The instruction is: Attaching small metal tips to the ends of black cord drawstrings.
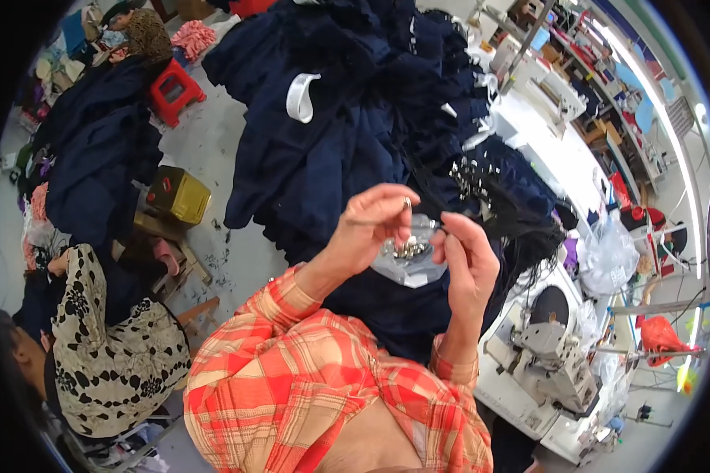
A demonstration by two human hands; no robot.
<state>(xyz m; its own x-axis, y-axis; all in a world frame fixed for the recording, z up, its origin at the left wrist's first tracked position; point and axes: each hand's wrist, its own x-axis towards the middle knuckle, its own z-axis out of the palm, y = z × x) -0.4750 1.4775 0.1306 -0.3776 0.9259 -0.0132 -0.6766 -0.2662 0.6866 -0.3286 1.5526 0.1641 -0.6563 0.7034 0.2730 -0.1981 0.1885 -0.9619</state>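
My left hand [368, 229] is raised over the dark cloth, thumb and fingertips pinched on a small shiny metal piece [407, 202]. A thin greyish stick-like thing [361, 223] lies across its fingers; its kind is unclear. To the right, my right hand [467, 260] has thumb and forefinger closed near a dark cord end, too small to make out surely. Between and below the hands is a clear plastic bag [418, 277] holding several small metal pieces [406, 249]. Black cords with metal bits [475, 175] lie in a bunch just beyond my right hand.
Navy garments [315, 158] are heaped ahead, a white curled strip [299, 98] on top. Sewing machines [556, 355] stand on white tables at right. At left are a yellow tin [188, 201], a red stool [175, 91] and a person in a patterned top [114, 370]. Another person sits far left.
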